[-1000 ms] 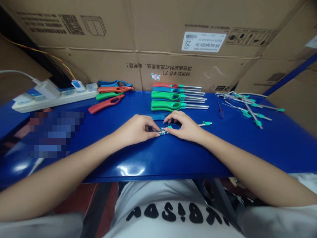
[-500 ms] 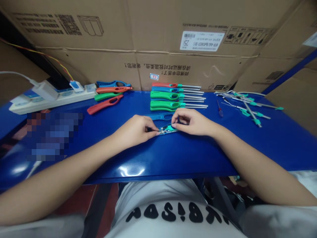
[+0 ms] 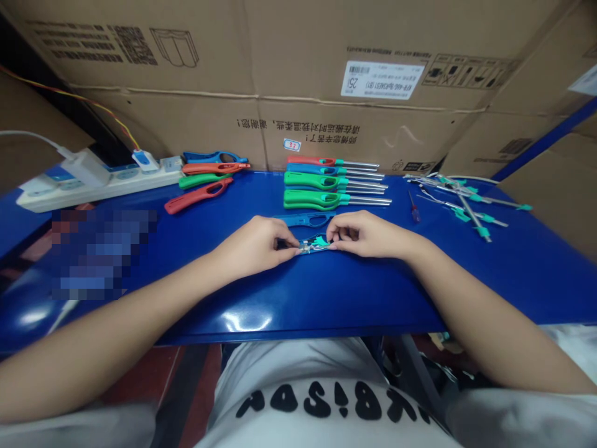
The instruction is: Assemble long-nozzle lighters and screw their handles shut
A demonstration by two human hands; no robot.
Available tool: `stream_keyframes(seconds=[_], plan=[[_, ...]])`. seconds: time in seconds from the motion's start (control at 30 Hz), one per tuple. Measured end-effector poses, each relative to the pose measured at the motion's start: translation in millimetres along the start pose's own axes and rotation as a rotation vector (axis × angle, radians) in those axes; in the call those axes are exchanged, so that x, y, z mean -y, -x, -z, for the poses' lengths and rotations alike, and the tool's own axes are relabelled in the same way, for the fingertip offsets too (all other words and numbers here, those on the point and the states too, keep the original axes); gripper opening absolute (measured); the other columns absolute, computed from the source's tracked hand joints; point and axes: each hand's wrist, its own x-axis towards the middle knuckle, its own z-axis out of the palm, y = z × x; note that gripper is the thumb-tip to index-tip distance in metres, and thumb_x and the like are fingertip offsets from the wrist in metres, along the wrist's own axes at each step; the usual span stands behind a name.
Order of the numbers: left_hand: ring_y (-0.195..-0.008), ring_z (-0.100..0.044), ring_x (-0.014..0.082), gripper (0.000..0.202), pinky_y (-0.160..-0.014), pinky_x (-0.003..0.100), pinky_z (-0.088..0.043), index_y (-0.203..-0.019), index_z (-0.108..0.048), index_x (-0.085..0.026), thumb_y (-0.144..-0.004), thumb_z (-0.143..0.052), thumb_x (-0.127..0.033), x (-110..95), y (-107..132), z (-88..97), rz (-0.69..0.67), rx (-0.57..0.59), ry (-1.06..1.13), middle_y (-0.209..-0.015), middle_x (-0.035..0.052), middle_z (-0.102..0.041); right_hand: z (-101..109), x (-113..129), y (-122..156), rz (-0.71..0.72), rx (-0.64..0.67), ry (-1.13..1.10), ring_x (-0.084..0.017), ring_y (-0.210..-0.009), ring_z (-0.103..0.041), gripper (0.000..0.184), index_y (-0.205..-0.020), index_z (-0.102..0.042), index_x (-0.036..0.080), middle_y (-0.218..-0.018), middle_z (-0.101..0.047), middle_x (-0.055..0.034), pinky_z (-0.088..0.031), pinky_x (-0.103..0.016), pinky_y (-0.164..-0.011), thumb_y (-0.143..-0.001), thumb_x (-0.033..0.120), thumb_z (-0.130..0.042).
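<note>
My left hand (image 3: pixel 254 244) and my right hand (image 3: pixel 366 233) meet at the middle of the blue table (image 3: pixel 326 292). Between them lies a small lighter assembly (image 3: pixel 313 244) with a teal part and a metal piece. Both hands pinch it, the left from its left end, the right from its right end. Just behind it lies a blue handle shell (image 3: pixel 305 219). The rest of the assembly is hidden under my fingers.
A row of finished lighters (image 3: pixel 333 182), red, blue and green, lies behind my hands. Loose handle shells (image 3: pixel 205 176) sit at back left beside a white power strip (image 3: pixel 93 183). Metal tubes with teal tips (image 3: pixel 466 200) lie at right. Cardboard boxes (image 3: pixel 298 81) wall the back.
My right hand has drawn in and curled tighter over the right end of the assembly, covering the tube that stuck out to the right. The left hand has hardly moved.
</note>
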Motion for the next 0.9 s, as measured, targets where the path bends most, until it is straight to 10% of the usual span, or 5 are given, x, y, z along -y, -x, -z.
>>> stream_keyframes(seconds=[0.4,0.9], plan=[[-0.123,-0.059,0.0257,0.030,-0.107,0.042,-0.047,-0.126,-0.067,-0.021,-0.101,-0.054,-0.031,-3.6,2.1,-11.7,-0.337,0.023,-0.146,-0.135,0.0093,-0.063,1.0,0.3,0.6,-0.070,0.007,0.002,-0.012,-0.063,-0.050,0.014,-0.094,-0.070,0.015,-0.074,-0.062,-0.0004,-0.041,-0.024,-0.059,-0.089,0.028,-0.065],[-0.120,-0.059,0.0258,0.032,-0.107,0.041,-0.050,-0.129,-0.065,-0.017,-0.101,-0.053,-0.026,-6.2,1.6,-18.5,-0.332,0.036,-0.165,-0.133,0.0117,-0.062,8.8,4.8,4.7,-0.034,-0.031,0.162,-0.013,-0.070,-0.059,0.008,-0.090,-0.068,0.016,-0.084,-0.066,-0.0041,-0.046,-0.024,-0.064,-0.085,0.013,-0.062]])
